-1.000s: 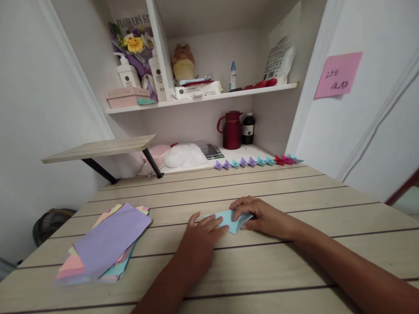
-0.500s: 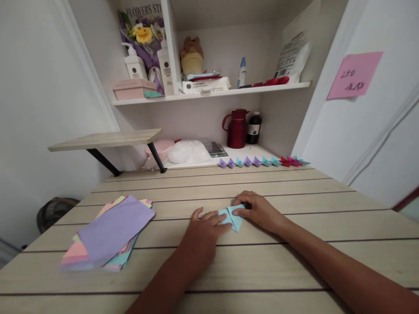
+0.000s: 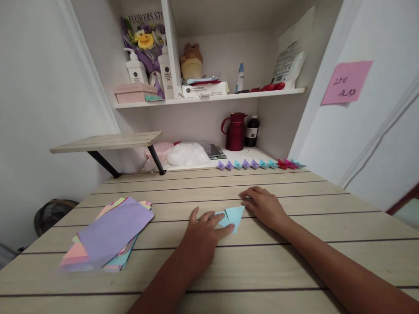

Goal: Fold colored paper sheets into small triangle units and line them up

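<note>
A folded light blue sheet of origami paper [image 3: 235,215] lies on the table in front of me, its flaps meeting in a pointed shape. My left hand [image 3: 203,233] rests over its left side with the fingers spread, holding it down flat and hiding part of it. Just beyond the paper's right-hand tip is my right hand [image 3: 264,207], thumb and forefinger apart with nothing visible between them. I cannot tell whether its thumb still touches the tip.
A stack of coloured paper [image 3: 114,233] lies at the left, purple on top. Along the back edge runs a row of small folded paper pieces [image 3: 254,164]. A raised wooden stand [image 3: 108,140] and a red jug [image 3: 235,131] are behind.
My right hand has let go of the paper's right corner and moved slightly up and right. That flap now shows fully. My left hand stays on the paper.
</note>
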`<state>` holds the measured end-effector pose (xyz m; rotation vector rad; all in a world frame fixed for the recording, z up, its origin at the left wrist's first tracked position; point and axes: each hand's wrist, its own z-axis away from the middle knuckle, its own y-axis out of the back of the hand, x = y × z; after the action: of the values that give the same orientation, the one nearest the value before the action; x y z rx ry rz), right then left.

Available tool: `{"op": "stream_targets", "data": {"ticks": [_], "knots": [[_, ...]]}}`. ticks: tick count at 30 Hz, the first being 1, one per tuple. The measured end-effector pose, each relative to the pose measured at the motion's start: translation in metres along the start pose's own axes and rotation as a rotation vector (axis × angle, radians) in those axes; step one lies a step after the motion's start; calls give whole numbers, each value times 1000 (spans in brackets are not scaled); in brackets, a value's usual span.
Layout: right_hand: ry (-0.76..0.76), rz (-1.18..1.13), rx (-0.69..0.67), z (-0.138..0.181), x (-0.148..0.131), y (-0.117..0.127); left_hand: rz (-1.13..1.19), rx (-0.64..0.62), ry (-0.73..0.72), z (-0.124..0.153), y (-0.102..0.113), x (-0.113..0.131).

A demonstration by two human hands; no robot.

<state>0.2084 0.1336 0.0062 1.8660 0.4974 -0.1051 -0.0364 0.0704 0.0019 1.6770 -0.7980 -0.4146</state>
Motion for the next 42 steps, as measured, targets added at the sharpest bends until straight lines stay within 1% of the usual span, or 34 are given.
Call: {"op": "stream_targets", "data": {"ticks": [4, 7, 10, 13, 15, 17, 21, 23, 25, 27, 29, 31, 33, 34, 35, 37, 38, 39, 40, 42], "knots": [[98, -104, -130, 5, -18, 4, -19, 7, -17, 0, 2, 0], [132, -119, -150, 8, -33, 6, -49, 17, -30, 0, 3, 0], [60, -246, -159, 8, -39, 11, -66, 29, -49, 0, 5, -1], [-28, -434, -226, 7, -39, 17, -71, 55, -76, 0, 7, -2], [-55, -503, -250, 8, -40, 18, -83, 75, -95, -1, 8, -1], [-44, -515, -268, 8, -40, 17, -108, 97, -113, -2, 7, 0], [-6, -445, -308, 8, -40, 7, -170, 167, -138, -5, 4, 4], [-34, -450, -307, 7, -39, 3, -191, 217, -130, -6, 3, 6], [-88, -552, -293, 7, -40, 1, -181, 303, -74, -7, 5, 7], [-148, -754, -266, 8, -43, 2, -111, 432, 52, -7, 7, 7], [-197, -984, -218, 10, -48, 5, 50, 568, 226, -7, 8, 4], [-217, -1114, -132, 13, -53, 8, 325, 679, 392, -8, 5, -2], [-218, -1152, -63, 16, -59, 10, 677, 704, 509, -10, -2, -7], [-210, -1156, -41, 18, -62, 10, 820, 690, 508, -12, -6, -9], [-203, -1158, -26, 19, -64, 9, 933, 676, 474, -13, -9, -10], [-176, -1166, -34, 23, -69, 7, 1043, 709, 433, -16, -13, -9], [-162, -1173, -47, 24, -71, 6, 1062, 697, 422, -18, -14, -7], [-147, -1178, -63, 26, -73, 4, 1054, 659, 432, -18, -13, -4], [-133, -1182, -76, 27, -75, 2, 1023, 623, 453, -19, -10, -2], [-116, -1173, -86, 29, -77, -1, 941, 597, 487, -18, -4, 3]]}}
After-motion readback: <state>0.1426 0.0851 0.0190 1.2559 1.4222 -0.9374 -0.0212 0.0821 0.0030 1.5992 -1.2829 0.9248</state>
